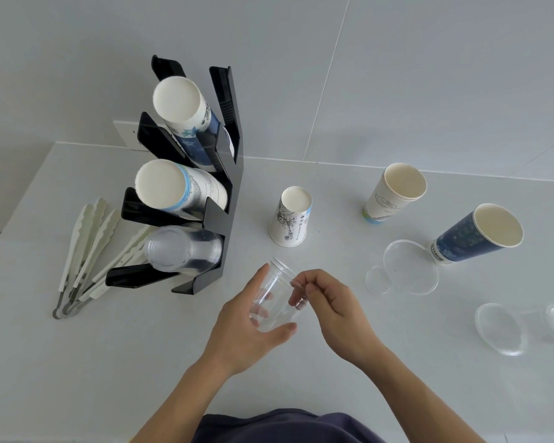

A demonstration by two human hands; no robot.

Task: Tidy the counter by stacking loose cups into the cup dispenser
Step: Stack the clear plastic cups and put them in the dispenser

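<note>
1. A clear cup (274,295) is held above the counter (141,362), just right of the dispenser (227,199).
2. It is cradled by the left hand (253,324), thumb and fingers curled round it.
3. Its rim is pinched by the right hand (327,298), probably to steady it for the bottom slot's clear stack (183,249).

Left hand (251,327) cradling clear plastic cup (274,298), right hand (328,298) pinching its rim, black cup dispenser (227,199) near counter's (77,362) back-left corner
</note>
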